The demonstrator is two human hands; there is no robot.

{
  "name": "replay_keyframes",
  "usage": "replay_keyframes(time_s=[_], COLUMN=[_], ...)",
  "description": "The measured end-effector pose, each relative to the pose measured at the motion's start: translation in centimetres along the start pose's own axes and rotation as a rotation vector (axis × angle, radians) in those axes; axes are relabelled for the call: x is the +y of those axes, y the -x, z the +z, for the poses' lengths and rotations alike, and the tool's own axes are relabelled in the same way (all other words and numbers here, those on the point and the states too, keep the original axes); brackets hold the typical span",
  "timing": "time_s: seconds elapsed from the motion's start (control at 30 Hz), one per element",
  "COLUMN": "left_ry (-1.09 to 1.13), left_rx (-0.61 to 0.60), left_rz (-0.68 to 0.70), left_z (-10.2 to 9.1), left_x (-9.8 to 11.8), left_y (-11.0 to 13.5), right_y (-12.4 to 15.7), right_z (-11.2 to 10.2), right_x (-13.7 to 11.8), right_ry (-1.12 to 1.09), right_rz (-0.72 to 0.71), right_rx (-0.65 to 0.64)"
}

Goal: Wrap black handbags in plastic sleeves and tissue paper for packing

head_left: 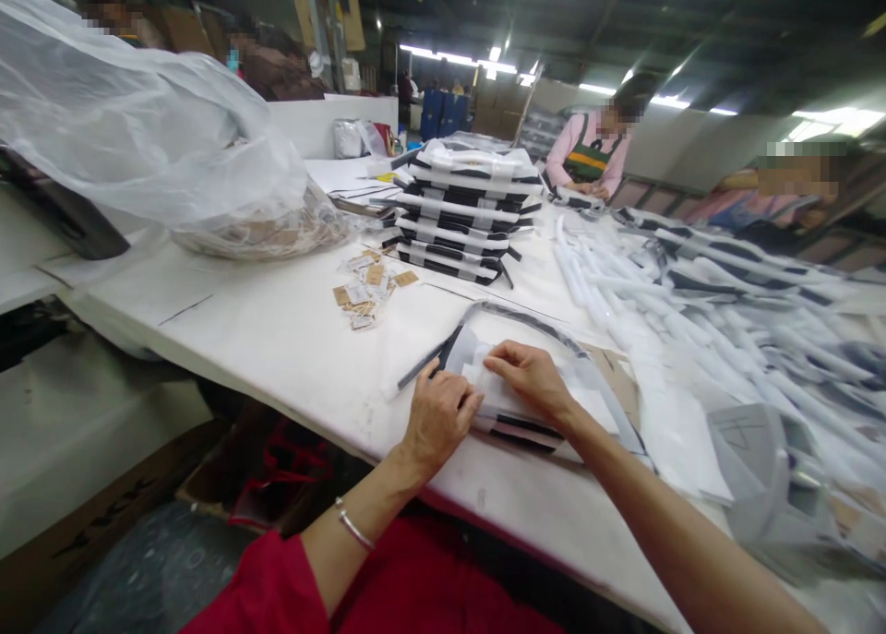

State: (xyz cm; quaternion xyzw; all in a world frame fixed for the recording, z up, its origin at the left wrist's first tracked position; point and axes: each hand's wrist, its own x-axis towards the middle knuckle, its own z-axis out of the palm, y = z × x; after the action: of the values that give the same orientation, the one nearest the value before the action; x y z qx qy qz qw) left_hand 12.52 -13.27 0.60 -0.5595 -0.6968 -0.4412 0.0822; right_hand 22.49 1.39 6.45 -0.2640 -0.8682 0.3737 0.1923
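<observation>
My left hand (437, 414) rests on the near left corner of a flat black-and-white item wrapped in white paper (546, 403) lying on the white table (277, 339). Its fingers are curled and press down on the paper. My right hand (530, 376) lies on top of the same item, fingers bent and pinching the white paper near its middle. A black strap (526, 318) loops round the far side of the item.
A stack of folded black-and-white items (465, 211) stands behind. Small brown tags (366, 288) lie scattered left of it. A big clear plastic bag (138, 126) fills the left. Many white paper rolls and pieces (726, 320) cover the right. Other people work at the far side.
</observation>
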Motion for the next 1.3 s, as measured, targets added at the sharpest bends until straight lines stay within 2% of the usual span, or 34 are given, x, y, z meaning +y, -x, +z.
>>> replay_keyframes(time_s=[0.2, 0.4, 0.63, 0.93, 1.0, 1.17, 1.3], left_ry=[-0.107, -0.189, -0.239, -0.257, -0.264, -0.292, -0.333], left_rx=[0.068, 0.089, 0.033, 0.012, -0.002, -0.015, -0.101], left_rz=[-0.009, -0.002, -0.054, -0.056, -0.002, 0.3, 0.323], left_z=[1.0, 1.4, 1.4, 1.2, 0.8, 0.1, 0.6], left_x=[-0.1, -0.2, 0.2, -0.3, 0.0, 1.7, 2.3], left_y=[-0.5, -0.8, -1.3, -1.5, -1.5, -0.4, 1.4], right_y=[-0.6, -0.8, -0.8, -0.6, -0.7, -0.8, -0.9], right_z=[0.3, 0.9, 1.3, 1.9, 1.9, 1.9, 1.8], right_x=[1.1, 2.0, 2.6, 3.2, 3.2, 3.0, 2.8], right_ry=[-0.089, 0.08, 0.203, 0.346, 0.354, 0.355, 0.323], right_rz=[0.013, -0.054, -0.056, -0.07, -0.069, -0.045, -0.038], right_rx=[-0.014, 0.014, 0.041, 0.047, 0.026, 0.013, 0.013])
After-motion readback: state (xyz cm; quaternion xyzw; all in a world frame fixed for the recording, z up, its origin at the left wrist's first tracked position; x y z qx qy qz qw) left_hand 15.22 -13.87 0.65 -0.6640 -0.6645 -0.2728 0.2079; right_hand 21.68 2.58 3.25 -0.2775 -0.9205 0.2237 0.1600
